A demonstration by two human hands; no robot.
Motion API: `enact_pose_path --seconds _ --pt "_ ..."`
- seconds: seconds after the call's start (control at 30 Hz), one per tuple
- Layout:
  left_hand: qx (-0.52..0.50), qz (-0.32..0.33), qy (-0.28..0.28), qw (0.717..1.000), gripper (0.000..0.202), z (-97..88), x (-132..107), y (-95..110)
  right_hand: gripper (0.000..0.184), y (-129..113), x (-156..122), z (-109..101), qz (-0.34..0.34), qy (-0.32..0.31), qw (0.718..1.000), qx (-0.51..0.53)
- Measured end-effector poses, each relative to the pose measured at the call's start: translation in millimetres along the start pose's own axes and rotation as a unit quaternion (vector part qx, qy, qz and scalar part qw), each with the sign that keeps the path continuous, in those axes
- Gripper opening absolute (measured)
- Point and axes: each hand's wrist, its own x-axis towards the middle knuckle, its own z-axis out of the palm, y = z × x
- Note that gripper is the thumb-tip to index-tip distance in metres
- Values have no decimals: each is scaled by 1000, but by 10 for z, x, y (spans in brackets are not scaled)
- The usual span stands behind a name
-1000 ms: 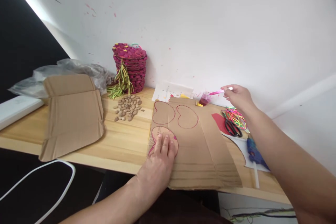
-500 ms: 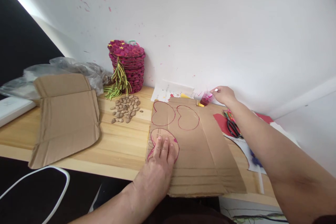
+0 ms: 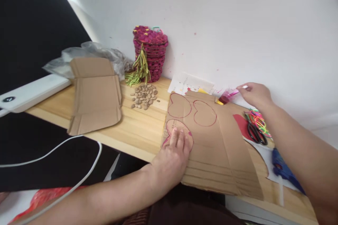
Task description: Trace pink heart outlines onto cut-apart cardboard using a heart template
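Observation:
My left hand (image 3: 177, 149) lies flat with fingers stretched over a heart-shaped cardboard cutout (image 3: 173, 125), pressing it against a large cardboard sheet (image 3: 206, 158). A magenta line runs around the cutout's edge. Two heart outlines in the same colour show on the sheet above it. At the sheet's far edge, my right hand (image 3: 255, 93) pinches a thin pink-and-white stick (image 3: 233, 93). Its lower end reaches into a small clear cup (image 3: 224, 97) of dark magenta liquid, so the tip is hidden.
Black-handled scissors (image 3: 256, 134), colourful cords (image 3: 258, 121) and a blue glue gun (image 3: 285, 168) lie at right. To the left are brown beans (image 3: 144, 95), a folded cardboard piece (image 3: 96, 93), a magenta woven basket (image 3: 151, 54) and a white power strip (image 3: 34, 91).
The view has swung left, so everything sits further right. My left hand stays on the cutout; my right hand stays by the cup with the stick.

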Motion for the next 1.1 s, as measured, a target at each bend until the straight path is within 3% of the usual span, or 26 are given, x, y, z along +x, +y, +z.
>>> enact_pose_path --seconds 0.13,0.2,0.27,0.33,0.43,0.5,0.57,0.7,0.83,1.1 --pt "-12 -14 -7 1000 58 -10 14 12 23 -61 -50 -68 31 33 999 3" --pt "-23 -23 -4 999 56 1 16 21 30 -109 -102 -136 53 75 996 17" --pt "-34 -29 -3 999 55 1 21 30 37 -198 -199 -220 72 124 987 72" --pt "-45 -31 -11 998 55 -16 31 32 34 -339 -346 -297 70 146 969 185" --pt "-56 -33 -36 997 53 -64 54 21 19 -630 -645 -345 -3 78 949 305" --pt "-62 -28 -49 996 53 -94 66 10 9 -849 -877 -315 -49 -5 937 347" --pt "-69 -26 -60 996 53 -114 74 1 11 -1059 -1110 -242 -107 -91 924 356" --pt "-79 -36 -77 993 53 -128 84 2 18 -1378 -1475 -62 -251 -196 900 297" --pt "-80 -43 -67 994 54 -137 92 1 17 -1565 -1664 -17 -321 -222 889 241" --pt "-87 -24 -84 992 54 -221 106 -42 13 -1797 -1861 -206 -431 -197 874 105"
